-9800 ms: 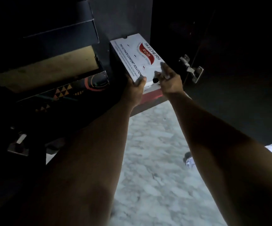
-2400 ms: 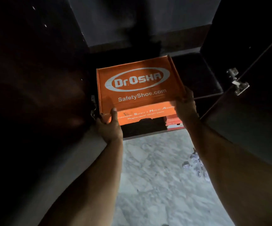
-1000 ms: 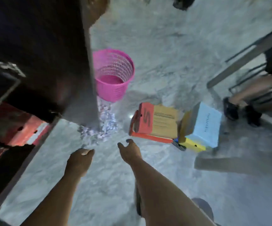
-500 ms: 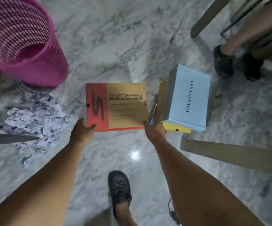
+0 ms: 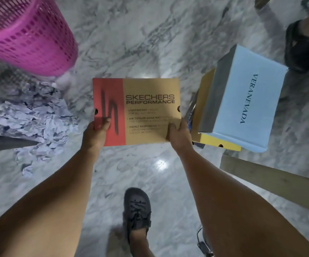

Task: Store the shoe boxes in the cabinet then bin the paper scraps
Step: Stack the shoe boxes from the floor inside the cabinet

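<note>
Marble floor [image 5: 140, 34], wooden plank [image 5: 272, 180]

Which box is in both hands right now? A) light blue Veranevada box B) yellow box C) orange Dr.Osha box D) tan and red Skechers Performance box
D: the left hand and right hand grip the near corners of the tan and red Skechers Performance box, while the light blue Veranevada box sits untouched on the yellow box to its right.

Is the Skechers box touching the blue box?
Apart. The head view shows floor between the Skechers box, held in both hands, and the blue box.
</note>
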Motion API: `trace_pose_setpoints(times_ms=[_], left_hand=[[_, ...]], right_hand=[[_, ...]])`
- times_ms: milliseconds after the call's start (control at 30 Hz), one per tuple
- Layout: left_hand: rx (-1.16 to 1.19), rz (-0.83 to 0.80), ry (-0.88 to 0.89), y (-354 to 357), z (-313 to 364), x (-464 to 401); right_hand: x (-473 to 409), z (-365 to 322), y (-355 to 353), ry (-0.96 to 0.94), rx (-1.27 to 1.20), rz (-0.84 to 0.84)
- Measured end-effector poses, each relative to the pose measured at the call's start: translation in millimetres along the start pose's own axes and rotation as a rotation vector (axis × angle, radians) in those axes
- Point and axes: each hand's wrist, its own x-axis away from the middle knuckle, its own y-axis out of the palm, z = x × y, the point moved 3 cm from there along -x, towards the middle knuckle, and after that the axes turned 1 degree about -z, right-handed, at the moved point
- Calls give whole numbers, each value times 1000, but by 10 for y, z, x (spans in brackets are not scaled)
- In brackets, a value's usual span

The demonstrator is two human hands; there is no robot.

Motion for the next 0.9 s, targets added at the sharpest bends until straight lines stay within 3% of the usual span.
trace_pose_setpoints(times_ms=[200, 400, 600, 733, 900], left_hand=[[114, 40, -7, -405, -339, 638], [365, 105, -115, -1375, -1030, 1597], [634, 292, -171, -2907, -1995, 2657], [772, 450, -184, -4123, -2496, 3434], [830, 760, 51, -5716, -2494, 4074]], right_hand=[[812, 64, 34, -51, -2, 1], [2083, 67, 269, -153, 125, -77], [3679, -258, 969, -427, 230, -254], [4831, -619, 1709, -562, 170, -365], [6119, -1649, 2551, -817, 55, -413]])
